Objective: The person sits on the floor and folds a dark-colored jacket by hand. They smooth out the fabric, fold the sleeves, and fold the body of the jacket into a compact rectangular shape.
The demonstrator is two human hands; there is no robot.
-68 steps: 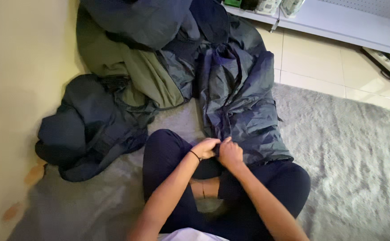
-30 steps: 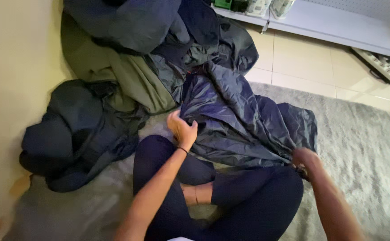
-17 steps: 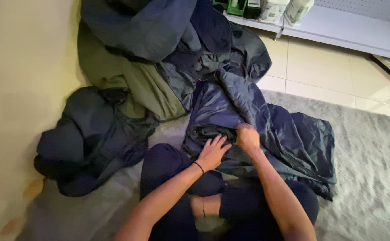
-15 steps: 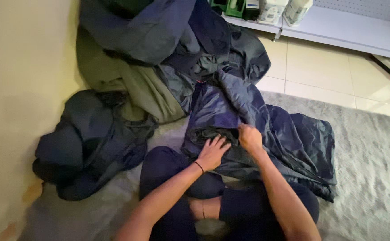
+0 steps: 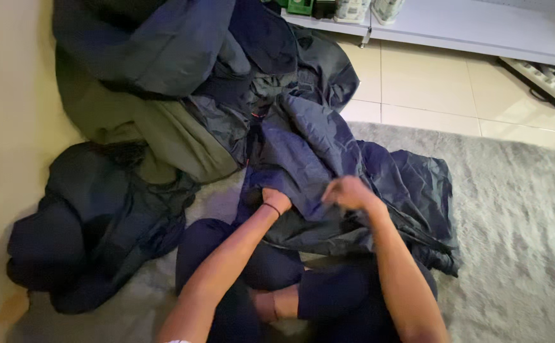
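- The person sits cross-legged on a grey rug (image 5: 519, 209), with the legs (image 5: 328, 298) in dark trousers at the bottom of the view.
- The left hand (image 5: 276, 200) wears a thin dark band at the wrist. It reaches into a fold of the navy jacket (image 5: 328, 159), and the fingers are hidden in the cloth, so its grip seems closed on the jacket.
- The right hand (image 5: 348, 192) is just beside the left one, over the middle of the same jacket. It is blurred, and I cannot tell if its grip is open or closed.
- The navy jacket lies spread on the rug directly in front of the legs, partly over the knees, and it runs up to the pile behind.
- To the left, near the beige wall (image 5: 4, 127), a dark bundle of clothes (image 5: 93, 228) lies crumpled on the rug.
- Behind it there is an olive green garment (image 5: 163, 140), and above this a big pile of dark clothes (image 5: 182, 51).
- Far behind, the floor is of pale tiles (image 5: 436, 89), and a low white shelf (image 5: 480, 25) carries some small things.
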